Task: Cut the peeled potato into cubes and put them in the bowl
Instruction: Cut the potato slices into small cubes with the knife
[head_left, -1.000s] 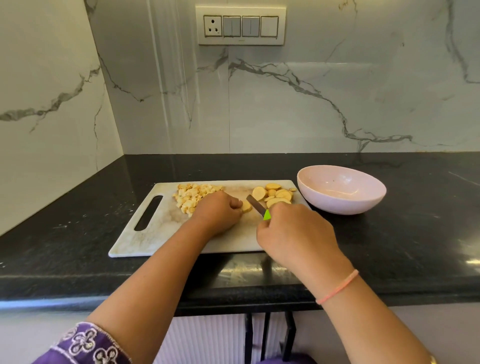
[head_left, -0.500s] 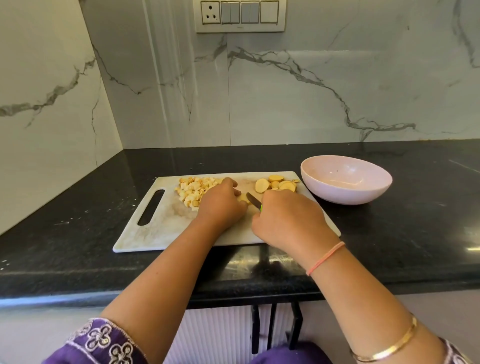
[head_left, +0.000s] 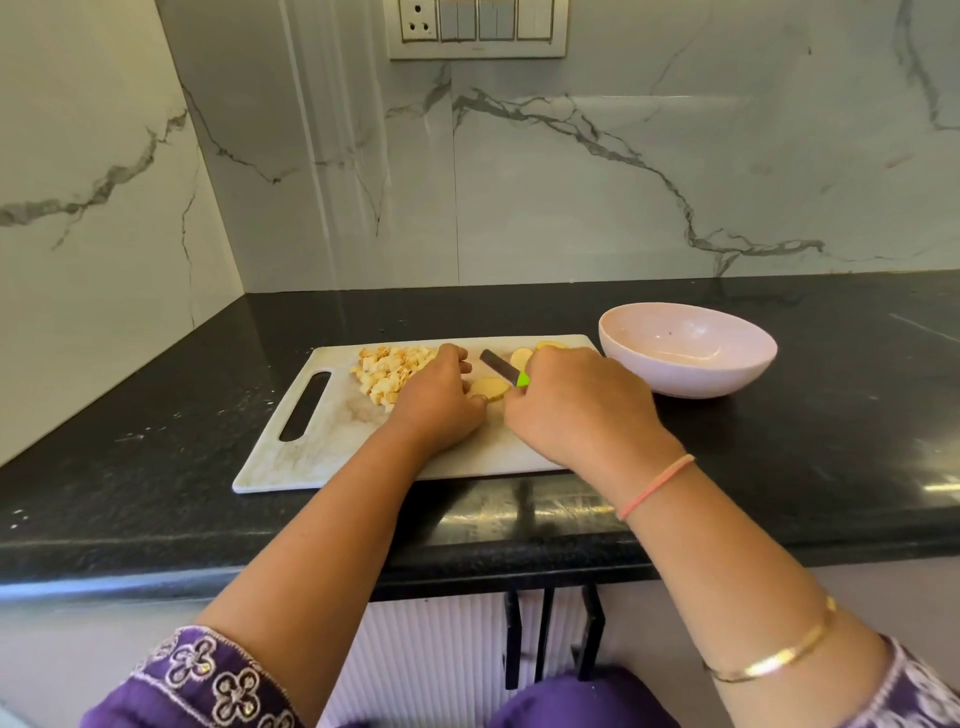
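Note:
A white cutting board lies on the black counter. On its far left sits a pile of potato cubes. My left hand holds a flat potato slice down on the board with curled fingers. My right hand grips a small knife by its green handle, blade pointing up-left just above that slice. More potato slices lie behind my right hand, partly hidden. The pale pink bowl stands to the right of the board and holds nothing.
The black counter meets marble walls at the left and back. A switch panel is on the back wall. The counter's front edge runs just below the board.
The slice under my left hand now shows between the hands, and the knife blade shows more fully. The view has tilted down a little.

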